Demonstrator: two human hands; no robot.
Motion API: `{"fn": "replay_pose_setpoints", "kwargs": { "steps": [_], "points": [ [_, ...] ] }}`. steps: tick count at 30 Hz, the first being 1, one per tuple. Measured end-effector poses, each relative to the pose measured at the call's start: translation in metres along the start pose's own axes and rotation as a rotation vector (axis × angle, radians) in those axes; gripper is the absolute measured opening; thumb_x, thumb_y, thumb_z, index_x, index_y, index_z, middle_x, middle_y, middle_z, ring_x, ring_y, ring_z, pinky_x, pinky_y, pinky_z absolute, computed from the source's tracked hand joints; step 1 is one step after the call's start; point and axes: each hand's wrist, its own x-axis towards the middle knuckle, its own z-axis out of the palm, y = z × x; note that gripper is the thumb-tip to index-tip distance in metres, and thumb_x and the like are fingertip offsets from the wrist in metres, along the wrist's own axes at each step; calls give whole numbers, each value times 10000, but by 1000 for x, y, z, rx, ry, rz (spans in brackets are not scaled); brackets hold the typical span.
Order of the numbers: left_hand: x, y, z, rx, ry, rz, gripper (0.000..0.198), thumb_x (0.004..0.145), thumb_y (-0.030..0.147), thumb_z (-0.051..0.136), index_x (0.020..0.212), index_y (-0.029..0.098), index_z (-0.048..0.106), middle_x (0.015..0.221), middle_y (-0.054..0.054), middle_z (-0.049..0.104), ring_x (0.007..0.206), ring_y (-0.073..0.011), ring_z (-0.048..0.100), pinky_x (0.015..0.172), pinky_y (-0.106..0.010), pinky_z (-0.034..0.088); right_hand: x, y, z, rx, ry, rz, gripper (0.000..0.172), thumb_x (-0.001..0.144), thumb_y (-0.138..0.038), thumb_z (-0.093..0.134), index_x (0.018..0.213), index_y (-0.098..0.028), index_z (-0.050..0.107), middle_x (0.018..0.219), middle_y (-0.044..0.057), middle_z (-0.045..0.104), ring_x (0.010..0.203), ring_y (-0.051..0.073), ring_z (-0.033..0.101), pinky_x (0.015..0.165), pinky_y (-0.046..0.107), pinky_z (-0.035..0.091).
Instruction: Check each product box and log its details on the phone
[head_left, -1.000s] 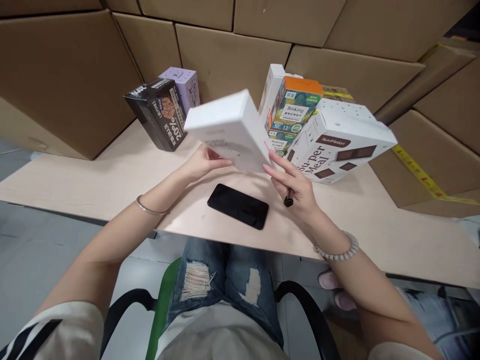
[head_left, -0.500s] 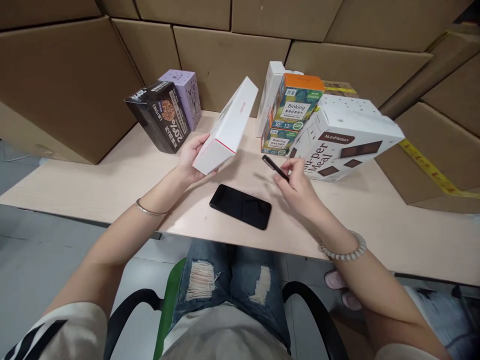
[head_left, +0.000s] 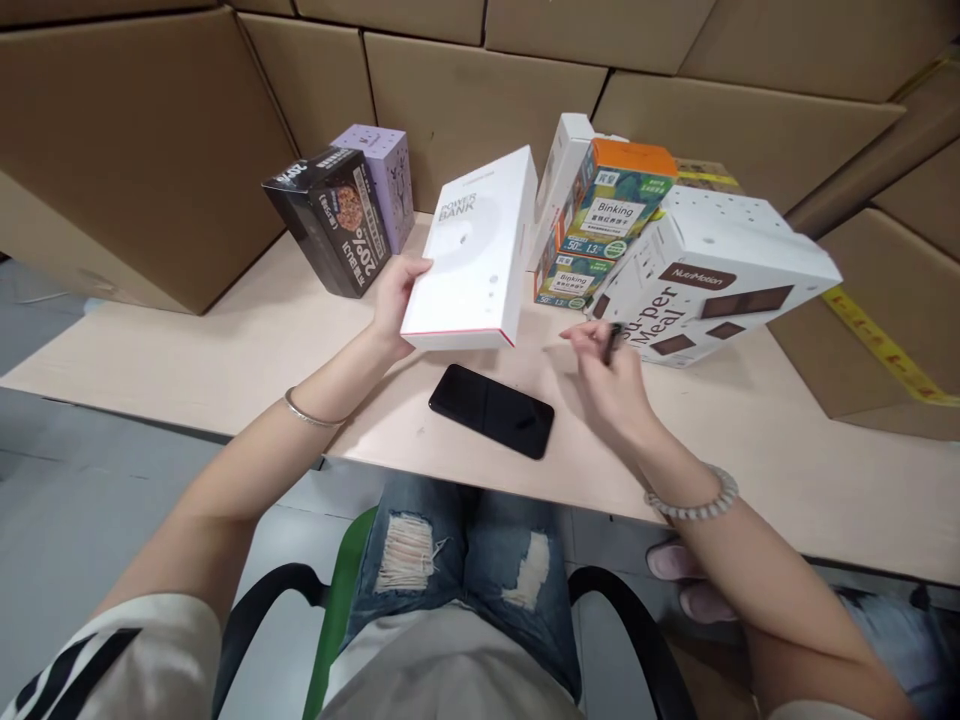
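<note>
My left hand point(head_left: 397, 305) is closed on the left edge of a white power bank box point(head_left: 472, 270), which it tilts up off the table so that its printed front shows. To the right, my right hand point(head_left: 611, 375) grips a black pen point(head_left: 613, 342), now pointing upward between the fingers. Flat on the table, between and just below both hands, lies a black smartphone point(head_left: 491, 410) with a dark screen. Close behind my right hand stands a white NutriMotion box point(head_left: 720, 280).
Two stacked Binking boxes point(head_left: 619, 205) stand at the back right, beside a tall white box point(head_left: 562, 170). At the back left, a black box point(head_left: 330, 220) leans near a purple box point(head_left: 386, 180). Large cardboard cartons point(head_left: 480, 120) wall in the table point(head_left: 262, 350).
My left hand has turned the white box so its printed face shows. The pen in my right hand has swung from pointing left to upright. The view has shifted slightly.
</note>
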Motion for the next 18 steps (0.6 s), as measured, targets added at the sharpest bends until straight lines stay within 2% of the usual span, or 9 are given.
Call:
{"fn": "replay_pose_setpoints", "kwargs": {
  "steps": [3,6,8,10,12,15,18],
  "points": [
    [-3,-3,11,-114,-17,-81,508,667,384,563,1121,186,679,1021,-71,805,1201,-357,725,930,-477,638,3,-6,-3,223,242,-145,398,961,-642,547,838,-278,646,602,-31,466,571,177,496,577,342,419],
    [-4,-15,14,-79,-61,-81,598,623,339,569,1196,195,659,1141,-76,799,1214,-378,719,978,-514,631,2,-13,-5,351,352,-226,512,934,-736,499,754,-279,644,559,-22,459,455,158,416,438,337,335],
    [-4,-25,14,1,-67,-32,712,635,324,602,1342,239,601,1251,-60,768,1237,-374,713,993,-517,626,-2,-18,-4,400,309,-218,611,914,-836,492,750,-274,669,537,-15,520,387,148,423,364,331,304],
    [-4,-32,15,90,-97,38,809,696,325,639,1494,324,505,1376,-32,715,1314,-366,683,1025,-519,616,-8,-22,-2,399,217,-218,635,872,-879,577,817,-264,722,618,20,662,451,179,591,383,337,427],
    [-6,-33,19,173,-144,138,830,760,325,668,1562,380,461,1518,0,639,1446,-362,597,1126,-531,569,-14,-29,0,349,136,-201,516,841,-774,749,885,-260,753,734,37,751,604,209,721,510,353,572],
    [-16,-27,27,330,-184,289,732,817,295,667,1535,362,548,1631,31,561,1574,-354,446,1292,-536,420,-22,-39,3,245,77,-149,337,808,-558,897,870,-268,736,783,17,762,701,195,740,657,350,631],
    [-29,-20,33,499,-207,359,560,901,291,585,1455,324,653,1510,-21,649,1494,-343,506,1304,-532,385,-25,-46,7,228,31,-101,326,793,-512,913,845,-267,703,782,0,736,699,174,710,651,326,611]
  ]
}}
